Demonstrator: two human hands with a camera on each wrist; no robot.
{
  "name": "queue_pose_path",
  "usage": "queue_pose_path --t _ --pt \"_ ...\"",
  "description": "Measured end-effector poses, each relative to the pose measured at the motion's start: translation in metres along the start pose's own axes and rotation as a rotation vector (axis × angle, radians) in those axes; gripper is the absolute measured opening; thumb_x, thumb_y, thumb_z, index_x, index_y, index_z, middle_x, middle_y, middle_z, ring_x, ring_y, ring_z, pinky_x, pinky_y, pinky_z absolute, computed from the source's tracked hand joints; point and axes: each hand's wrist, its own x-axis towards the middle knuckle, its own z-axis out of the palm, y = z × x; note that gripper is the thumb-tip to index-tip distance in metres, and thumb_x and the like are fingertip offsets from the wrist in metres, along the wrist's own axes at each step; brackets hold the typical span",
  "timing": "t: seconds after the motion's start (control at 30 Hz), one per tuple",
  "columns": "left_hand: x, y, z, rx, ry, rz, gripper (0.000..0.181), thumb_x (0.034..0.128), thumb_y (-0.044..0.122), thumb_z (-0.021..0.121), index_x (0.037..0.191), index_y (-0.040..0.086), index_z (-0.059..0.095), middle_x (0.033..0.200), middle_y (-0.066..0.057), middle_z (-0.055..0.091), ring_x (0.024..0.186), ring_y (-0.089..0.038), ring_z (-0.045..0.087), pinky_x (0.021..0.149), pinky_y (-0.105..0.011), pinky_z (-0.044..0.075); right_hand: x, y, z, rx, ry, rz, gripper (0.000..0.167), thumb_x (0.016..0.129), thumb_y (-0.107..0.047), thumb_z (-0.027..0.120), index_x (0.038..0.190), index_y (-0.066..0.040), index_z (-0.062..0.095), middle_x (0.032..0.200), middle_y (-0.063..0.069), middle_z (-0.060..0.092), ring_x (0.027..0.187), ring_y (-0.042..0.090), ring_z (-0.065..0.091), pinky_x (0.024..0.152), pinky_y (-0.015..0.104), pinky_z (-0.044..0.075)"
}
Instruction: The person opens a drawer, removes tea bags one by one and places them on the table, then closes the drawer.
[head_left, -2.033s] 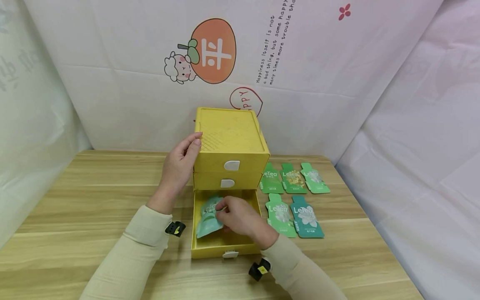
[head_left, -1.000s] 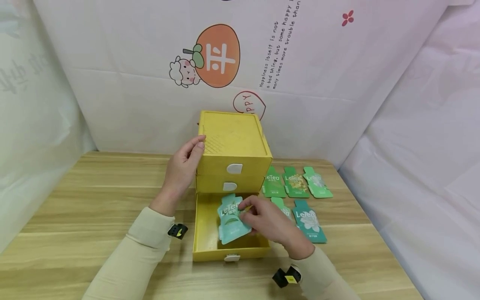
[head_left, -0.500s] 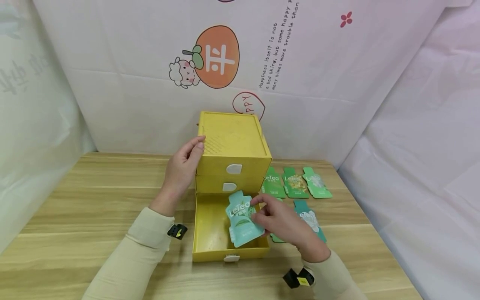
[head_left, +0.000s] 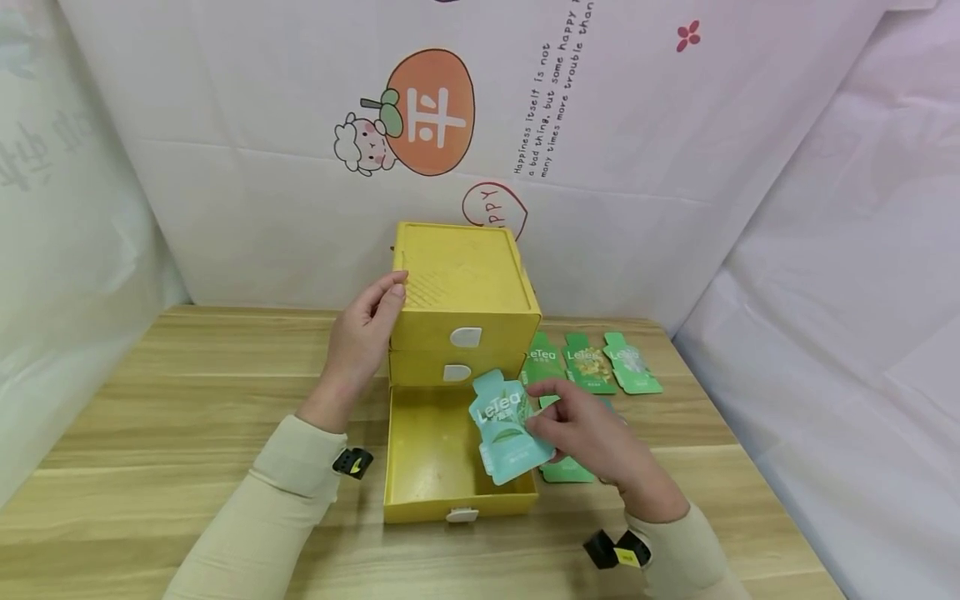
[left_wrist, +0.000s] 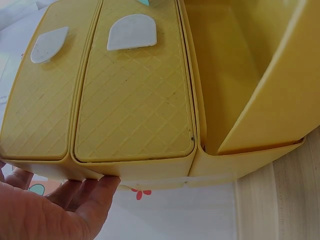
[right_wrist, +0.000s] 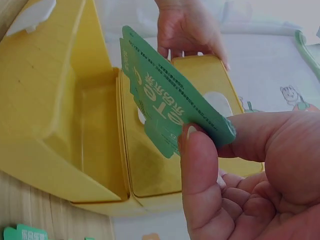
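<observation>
My right hand point(head_left: 596, 437) pinches a pale teal LeTea tea packet point(head_left: 501, 433) by its right side, between thumb and fingers. The packet is raised and tilted over the right side of the pulled-out bottom drawer point(head_left: 423, 458). In the right wrist view the packet point(right_wrist: 160, 97) looks green and is seen at a slant. My left hand point(head_left: 360, 342) rests against the upper left side of the yellow drawer unit point(head_left: 465, 267). Its fingers touch the side wall in the left wrist view, below the two closed upper drawers point(left_wrist: 132, 100).
Several green tea packets point(head_left: 588, 367) lie flat in two rows on the wooden table point(head_left: 225, 400), right of the unit. My right hand partly covers the front row. A printed white cloth point(head_left: 285, 208) hangs behind, with more cloth at both sides.
My right hand has lifted the teal packet from inside the bottom drawer and carried it rightward, leaving the drawer's left part bare. My left hand has stayed on the unit.
</observation>
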Motion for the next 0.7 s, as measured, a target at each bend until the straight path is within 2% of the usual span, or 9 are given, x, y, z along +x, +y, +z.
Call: queue_pose_path --t 0.27,0.57,0.7 --pt "0.0 0.0 -0.001 -0.002 -0.006 -0.005 0.053 0.108 0.057 0.046 0.151 0.028 0.058 0.149 0.0 0.06 0.134 -0.02 0.056 0.11 -0.046 0.046 -0.006 0.007 -0.015 -0.022 0.053 0.017 0.044 0.101 -0.016 0.069 0.139 0.003 0.056 0.083 0.008 0.065 0.07 0.019 0.064 0.064 0.035 0.062" --pt "-0.001 -0.001 -0.003 -0.005 -0.016 -0.005 0.056 0.1072 0.06 0.045 0.152 0.028 0.056 0.152 0.003 0.057 0.136 -0.019 0.054 0.112 -0.047 0.045 -0.017 0.017 -0.036 -0.038 0.08 0.065 0.049 0.102 -0.025 0.069 0.14 0.004 0.058 0.084 0.008 0.062 0.08 0.019 0.062 0.068 0.036 0.061" --pt "0.0 -0.001 -0.002 -0.005 -0.019 0.003 0.055 0.1073 0.059 0.045 0.152 0.028 0.056 0.153 0.004 0.056 0.137 -0.019 0.053 0.113 -0.047 0.044 -0.021 0.024 -0.045 -0.041 0.1 0.079 0.048 0.103 -0.024 0.067 0.14 0.005 0.058 0.102 0.011 0.07 0.085 0.019 0.064 0.07 0.036 0.06"
